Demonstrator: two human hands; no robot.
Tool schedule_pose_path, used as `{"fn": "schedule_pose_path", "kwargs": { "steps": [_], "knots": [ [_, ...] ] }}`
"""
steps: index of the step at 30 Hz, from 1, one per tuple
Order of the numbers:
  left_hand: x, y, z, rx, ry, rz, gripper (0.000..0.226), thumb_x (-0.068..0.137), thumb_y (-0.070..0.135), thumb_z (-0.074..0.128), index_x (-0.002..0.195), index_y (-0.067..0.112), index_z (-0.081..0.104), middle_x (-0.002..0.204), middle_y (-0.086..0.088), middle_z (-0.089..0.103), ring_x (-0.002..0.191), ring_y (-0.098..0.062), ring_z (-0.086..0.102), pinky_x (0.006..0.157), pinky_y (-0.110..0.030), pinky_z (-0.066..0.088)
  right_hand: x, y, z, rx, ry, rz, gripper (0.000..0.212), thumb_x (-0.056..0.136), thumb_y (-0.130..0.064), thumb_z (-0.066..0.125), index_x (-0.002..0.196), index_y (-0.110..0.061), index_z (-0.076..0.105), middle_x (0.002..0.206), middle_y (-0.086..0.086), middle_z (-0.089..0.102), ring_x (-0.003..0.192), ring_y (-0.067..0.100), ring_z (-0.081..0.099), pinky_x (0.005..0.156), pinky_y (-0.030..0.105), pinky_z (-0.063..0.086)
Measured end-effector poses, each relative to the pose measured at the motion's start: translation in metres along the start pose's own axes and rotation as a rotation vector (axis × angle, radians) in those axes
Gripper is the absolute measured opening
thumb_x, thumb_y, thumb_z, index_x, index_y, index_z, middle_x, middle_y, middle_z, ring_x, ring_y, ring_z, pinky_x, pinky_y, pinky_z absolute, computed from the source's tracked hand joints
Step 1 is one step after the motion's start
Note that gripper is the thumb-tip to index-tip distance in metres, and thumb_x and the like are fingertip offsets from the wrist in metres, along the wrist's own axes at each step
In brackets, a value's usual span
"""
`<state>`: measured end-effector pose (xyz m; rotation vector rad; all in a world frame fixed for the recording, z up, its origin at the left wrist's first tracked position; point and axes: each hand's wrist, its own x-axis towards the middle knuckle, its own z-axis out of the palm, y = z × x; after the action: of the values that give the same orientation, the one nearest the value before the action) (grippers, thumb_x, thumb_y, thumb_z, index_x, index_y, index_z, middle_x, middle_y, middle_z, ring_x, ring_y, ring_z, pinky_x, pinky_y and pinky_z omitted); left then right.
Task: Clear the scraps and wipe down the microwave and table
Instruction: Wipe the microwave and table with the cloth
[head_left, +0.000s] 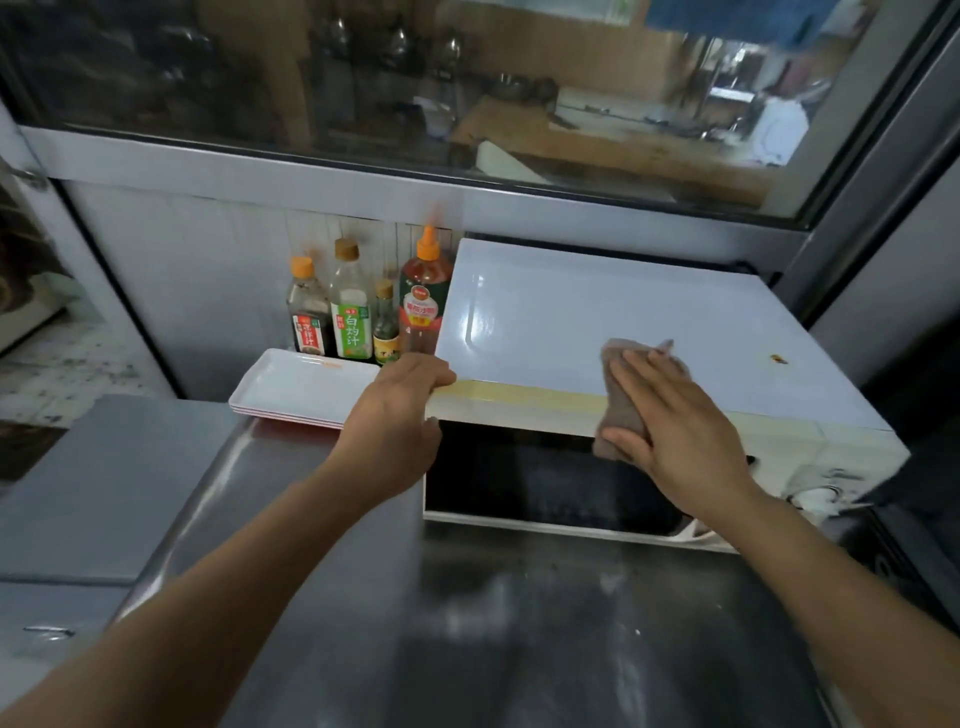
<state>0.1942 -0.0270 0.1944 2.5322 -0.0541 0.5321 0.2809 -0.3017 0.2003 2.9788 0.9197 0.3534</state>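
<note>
The left hand clenches the boxy white microwave's near-left top corner, steadying it on the steel bench. The right hand presses a brown rag flat-fingered over its front edge (best kept flat, sweeping right toward the orange scrap).

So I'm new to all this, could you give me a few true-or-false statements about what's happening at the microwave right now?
1. The right hand presses a brown cloth on the microwave top near its front edge. True.
2. The left hand holds a sauce bottle. False: it grips the microwave's front left corner.
3. Four condiment bottles stand left of the microwave. True.
4. The white trays lie on top of the microwave. False: they are stacked on the steel table beside it.
5. A small brown scrap lies on the microwave top, right of the cloth. True.
</note>
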Motion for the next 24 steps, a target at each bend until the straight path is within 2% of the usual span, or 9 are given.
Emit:
{"fn": "schedule_pose_path", "kwargs": {
  "steps": [3, 5, 8, 10, 14, 18, 21, 24],
  "knots": [
    [0.003, -0.004, 0.002, -0.001, -0.025, -0.068, 0.048, 0.078, -0.006, 0.054, 0.122, 0.015, 0.054, 0.126, 0.001, 0.053, 0.118, -0.013, 0.044, 0.095, -0.016, 0.029, 0.007, -0.033, 0.003, -0.005, 0.085, 0.007, 0.072, 0.09, -0.053, 0.044, 0.144, -0.007, 0.035, 0.15, 0.013, 0.035, 0.141, 0.033, 0.027, 0.118, 0.045, 0.02],
    [0.003, -0.005, 0.003, 0.005, -0.03, -0.083, 0.048, 0.08, -0.005, 0.051, 0.124, 0.016, 0.053, 0.129, 0.001, 0.052, 0.12, -0.013, 0.043, 0.095, -0.017, 0.028, 0.019, -0.07, 0.009, 0.013, 0.122, -0.011, 0.072, 0.088, -0.048, 0.054, 0.145, -0.008, 0.034, 0.151, 0.013, 0.035, 0.142, 0.033, 0.025, 0.119, 0.045, 0.015],
    [-0.002, -0.002, 0.0, 0.024, -0.04, -0.057, 0.051, 0.08, -0.005, 0.051, 0.127, 0.013, 0.052, 0.132, -0.003, 0.052, 0.121, -0.017, 0.045, 0.094, -0.017, 0.027, 0.042, -0.123, 0.015, 0.057, 0.129, -0.016, 0.076, 0.087, -0.051, 0.053, 0.148, -0.013, 0.026, 0.154, 0.009, 0.027, 0.144, 0.029, 0.017, 0.12, 0.044, 0.007],
    [-0.004, -0.001, -0.004, 0.039, -0.048, -0.053, 0.052, 0.08, -0.005, 0.053, 0.129, 0.013, 0.052, 0.134, -0.004, 0.052, 0.122, -0.018, 0.046, 0.094, -0.018, 0.028, 0.05, -0.134, 0.016, 0.083, 0.135, -0.014, 0.077, 0.087, -0.053, 0.052, 0.148, -0.015, 0.024, 0.155, 0.007, 0.025, 0.145, 0.028, 0.014, 0.12, 0.044, 0.007],
    [-0.007, 0.006, -0.006, 0.079, -0.059, -0.063, 0.055, 0.079, -0.007, 0.055, 0.13, 0.013, 0.052, 0.138, -0.002, 0.05, 0.126, -0.019, 0.045, 0.1, -0.024, 0.034, 0.037, -0.098, 0.013, 0.034, 0.136, -0.09, 0.079, 0.084, -0.056, 0.055, 0.147, -0.017, 0.028, 0.153, 0.003, 0.03, 0.144, 0.023, 0.02, 0.119, 0.036, 0.008],
    [-0.004, 0.019, -0.004, 0.192, -0.047, -0.101, 0.05, 0.074, -0.004, 0.06, 0.122, 0.009, 0.057, 0.129, -0.007, 0.056, 0.119, -0.027, 0.05, 0.099, -0.039, 0.04, 0.003, -0.027, 0.007, -0.044, 0.131, -0.025, 0.076, 0.084, -0.057, 0.051, 0.144, -0.014, 0.036, 0.149, 0.005, 0.039, 0.14, 0.024, 0.031, 0.118, 0.036, 0.014],
    [0.003, 0.05, 0.012, 0.242, 0.031, -0.101, 0.044, 0.071, -0.002, 0.058, 0.113, 0.011, 0.061, 0.122, -0.005, 0.059, 0.115, -0.027, 0.05, 0.096, -0.04, 0.039, -0.023, 0.028, 0.006, -0.049, 0.113, 0.054, 0.076, 0.083, -0.058, 0.043, 0.144, -0.014, 0.037, 0.148, 0.006, 0.041, 0.139, 0.025, 0.033, 0.114, 0.032, 0.009],
    [0.012, 0.095, 0.045, 0.21, -0.033, 0.002, 0.047, 0.075, 0.001, 0.054, 0.118, 0.017, 0.058, 0.129, 0.0, 0.054, 0.119, -0.022, 0.045, 0.099, -0.037, 0.033, -0.044, 0.077, 0.005, -0.022, 0.098, 0.111, 0.076, 0.084, -0.06, 0.044, 0.145, -0.016, 0.036, 0.149, 0.006, 0.039, 0.14, 0.025, 0.031, 0.114, 0.038, 0.016]
  ]
}}
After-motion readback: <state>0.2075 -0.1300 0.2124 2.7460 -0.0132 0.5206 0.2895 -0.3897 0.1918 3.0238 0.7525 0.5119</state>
